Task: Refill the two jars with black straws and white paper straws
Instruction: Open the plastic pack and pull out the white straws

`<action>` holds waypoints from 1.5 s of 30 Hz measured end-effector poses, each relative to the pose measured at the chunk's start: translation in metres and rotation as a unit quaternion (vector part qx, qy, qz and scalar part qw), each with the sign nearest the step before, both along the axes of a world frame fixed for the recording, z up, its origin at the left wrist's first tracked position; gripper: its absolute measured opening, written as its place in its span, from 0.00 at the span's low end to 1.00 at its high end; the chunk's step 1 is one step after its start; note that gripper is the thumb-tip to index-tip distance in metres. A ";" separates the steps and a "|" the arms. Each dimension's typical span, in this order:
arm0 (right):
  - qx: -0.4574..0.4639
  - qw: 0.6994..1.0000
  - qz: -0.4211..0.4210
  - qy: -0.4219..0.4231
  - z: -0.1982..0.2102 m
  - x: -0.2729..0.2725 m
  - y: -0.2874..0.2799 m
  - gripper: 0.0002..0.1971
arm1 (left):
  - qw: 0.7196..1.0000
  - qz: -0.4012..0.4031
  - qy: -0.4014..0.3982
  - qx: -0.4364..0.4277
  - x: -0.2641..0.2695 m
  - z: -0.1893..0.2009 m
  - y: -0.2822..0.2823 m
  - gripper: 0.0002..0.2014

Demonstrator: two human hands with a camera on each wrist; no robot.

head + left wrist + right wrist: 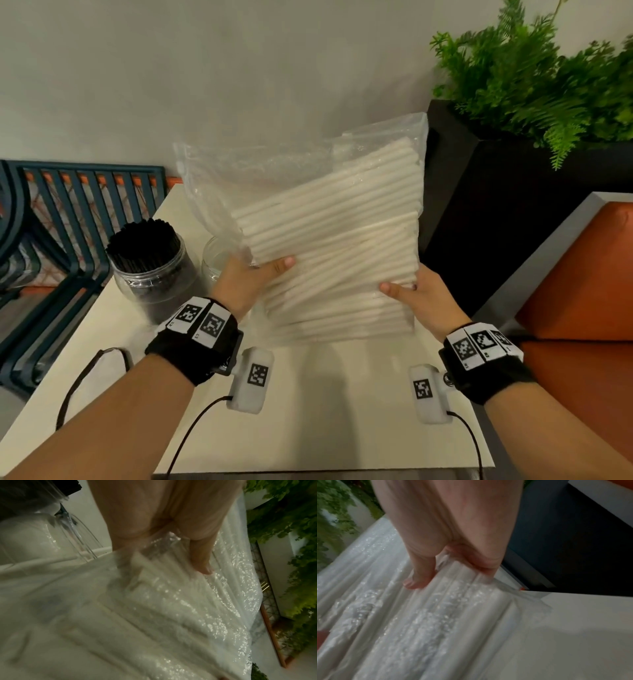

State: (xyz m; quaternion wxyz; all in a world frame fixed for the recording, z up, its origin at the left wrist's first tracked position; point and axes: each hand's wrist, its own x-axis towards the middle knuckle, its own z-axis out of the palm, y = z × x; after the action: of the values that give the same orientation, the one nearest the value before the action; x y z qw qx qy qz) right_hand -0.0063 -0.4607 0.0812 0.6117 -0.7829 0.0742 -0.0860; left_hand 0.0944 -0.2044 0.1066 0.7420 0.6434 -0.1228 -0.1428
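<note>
A clear plastic bag of white paper straws [329,236] is held tilted above the table between both hands. My left hand [253,274] grips its left edge, thumb on top, the other fingers hidden behind the bag. My right hand [411,291] grips the lower right edge the same way. The wrist views show each thumb pressing the bag [171,608] [419,622]. A glass jar full of black straws [150,263] stands at the left. A second clear jar [214,257] sits just behind my left hand, half hidden by the bag.
The white table [325,394] has a wall behind it. A black planter with a fern [513,137] stands at the right rear, an orange seat [582,291] at the right, a dark slatted chair [51,222] at the left.
</note>
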 end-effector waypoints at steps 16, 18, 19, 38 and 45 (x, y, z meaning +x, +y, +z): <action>0.117 0.993 0.004 -0.017 -0.009 0.000 0.002 0.35 | 0.999 -0.023 0.028 0.027 -0.008 -0.032 0.010 0.20; 0.106 0.993 -0.013 -0.041 -0.010 0.000 0.006 0.29 | 0.999 -0.007 0.038 0.021 -0.010 -0.038 0.009 0.21; 0.111 0.992 -0.016 -0.053 -0.010 0.000 0.006 0.28 | 0.999 0.000 0.042 0.016 -0.011 -0.039 0.009 0.21; 0.004 0.998 -0.052 0.020 -0.051 0.008 -0.005 0.24 | 0.982 0.011 0.157 0.106 -0.003 -0.062 0.017 0.12; -0.025 0.995 -0.100 -0.012 -0.051 0.007 -0.004 0.17 | 0.984 0.029 0.142 0.105 -0.002 -0.056 0.025 0.11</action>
State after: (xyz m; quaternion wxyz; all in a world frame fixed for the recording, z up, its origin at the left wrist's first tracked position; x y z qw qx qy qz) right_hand 0.0007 -0.4648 0.0306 0.5813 -0.7855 0.1425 -0.1576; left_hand 0.0923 -0.1795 0.0502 0.6837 0.6945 0.0177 -0.2233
